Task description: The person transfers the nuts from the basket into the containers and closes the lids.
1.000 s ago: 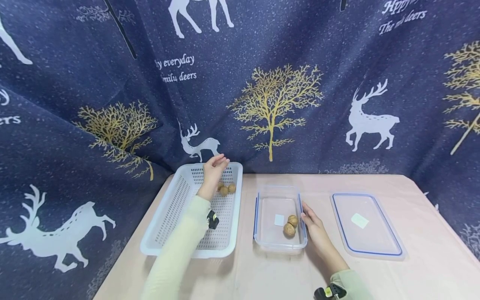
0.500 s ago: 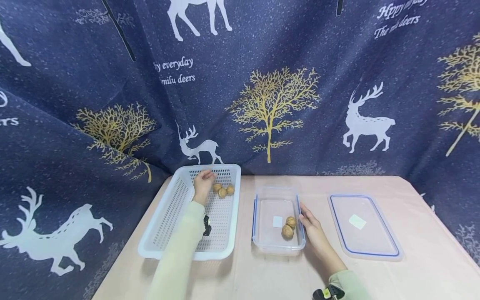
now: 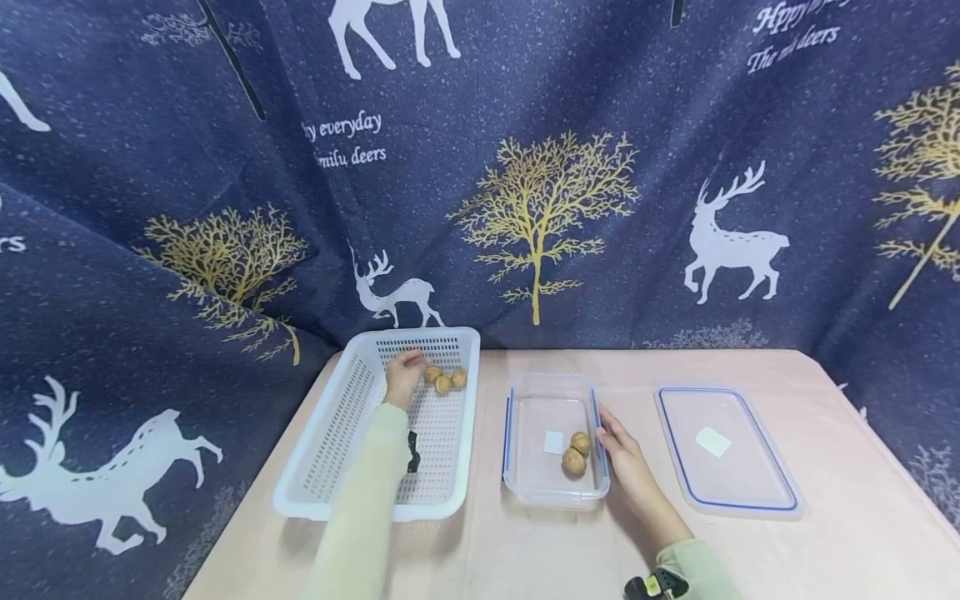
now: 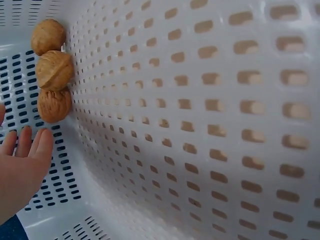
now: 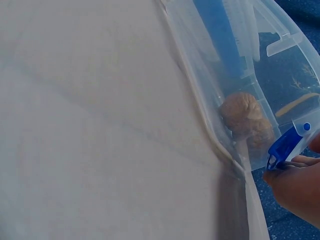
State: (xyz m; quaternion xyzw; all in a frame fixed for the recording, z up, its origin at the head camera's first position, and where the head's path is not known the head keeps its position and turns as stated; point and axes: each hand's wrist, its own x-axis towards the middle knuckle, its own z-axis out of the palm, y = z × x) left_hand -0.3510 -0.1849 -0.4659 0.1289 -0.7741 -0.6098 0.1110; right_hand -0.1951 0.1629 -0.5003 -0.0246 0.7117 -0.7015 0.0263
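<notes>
My left hand [image 3: 402, 377] reaches into the white plastic basket [image 3: 287, 467], its fingers fairly straight and holding nothing. Three walnuts [image 3: 443, 384] lie together just right of it; in the left wrist view, the walnuts [image 4: 54, 70] rest against the perforated wall, a short gap from the fingertips [image 4: 45, 136]. My right hand [image 3: 633, 471] holds the right side of a clear food container [image 3: 555, 498]. Close up, its fingers [image 5: 287, 185] are at the blue side clip [image 5: 287, 145]; the grip is partly cut off. Two walnuts [image 3: 574, 462] sit inside the container.
A clear lid [image 3: 738, 479] with a blue seal and a pale label lies flat at the right. The pink-covered table [image 3: 540, 558] ends at a dark blue curtain [image 3: 480, 208] printed with deer and trees. A pale label [image 3: 553, 442] shows at the container's bottom.
My left hand has come down and to the left inside the basket, leaving the walnuts there in fuller view. The right hand stays at the container; the head view shifts slightly.
</notes>
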